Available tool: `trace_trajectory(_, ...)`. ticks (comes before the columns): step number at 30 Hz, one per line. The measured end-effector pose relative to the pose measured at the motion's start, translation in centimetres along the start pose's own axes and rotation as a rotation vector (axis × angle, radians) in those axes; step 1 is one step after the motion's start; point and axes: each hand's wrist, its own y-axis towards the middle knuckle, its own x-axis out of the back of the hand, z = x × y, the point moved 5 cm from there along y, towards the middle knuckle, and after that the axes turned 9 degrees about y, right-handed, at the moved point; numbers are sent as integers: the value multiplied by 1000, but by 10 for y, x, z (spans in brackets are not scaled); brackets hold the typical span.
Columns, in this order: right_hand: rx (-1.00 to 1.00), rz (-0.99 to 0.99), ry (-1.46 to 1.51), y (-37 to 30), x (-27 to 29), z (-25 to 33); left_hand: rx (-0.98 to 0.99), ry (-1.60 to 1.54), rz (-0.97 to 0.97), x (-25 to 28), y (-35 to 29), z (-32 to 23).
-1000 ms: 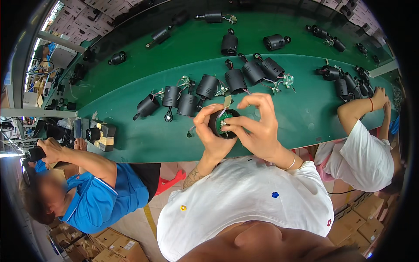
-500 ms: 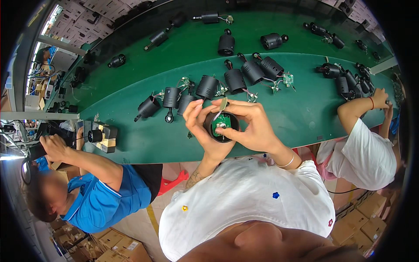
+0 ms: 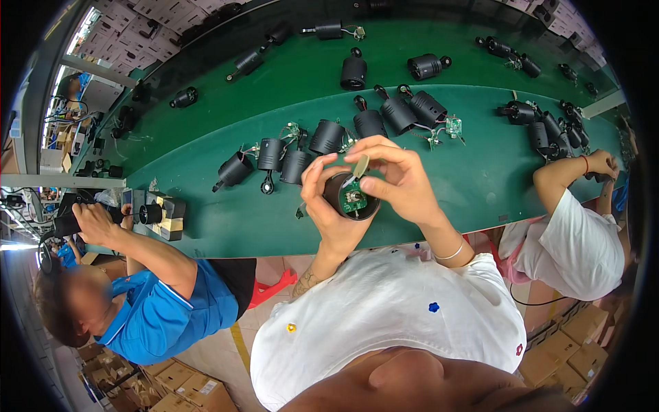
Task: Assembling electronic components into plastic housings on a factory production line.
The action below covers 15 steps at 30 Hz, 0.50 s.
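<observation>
My left hand (image 3: 334, 218) is wrapped round a black cylindrical housing (image 3: 331, 194), its open end facing up toward me. A green circuit board (image 3: 353, 198) sits in that opening, with small parts on its face. Above the rim, my right hand (image 3: 405, 183) is closed in a pinch, thumb and fingers on a small flat tan piece (image 3: 361, 166). A pale strip or wire appears to run from this piece toward the board. Beyond my hands lie more black housings (image 3: 326, 137), several with green boards (image 3: 454, 126) hanging out on wires.
The green worktable (image 3: 473, 178) borders a green conveyor belt (image 3: 302, 62) carrying black housings. At left, a person in blue (image 3: 171, 309) handles black parts beside a taped block (image 3: 170, 216). Another person in white (image 3: 570, 247) works at right, near a cluster of housings (image 3: 549, 130).
My right thumb has lifted from the board inside the housing and moved up to the tan piece. The housing has tilted slightly. The person at left has shifted their hands.
</observation>
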Motion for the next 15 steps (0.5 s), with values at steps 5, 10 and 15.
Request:
trace_trajectory(5,58,-65,37,1,-4,15,-21,113,50,-5,-3,3)
trace_trajectory(10,138,-185,68,-2,-5,22,178,-49,254,-6,-2,-2)
trace_trajectory(15,392,-159,-181,-7,0,27,183,-156,267,-8,-4,-5)
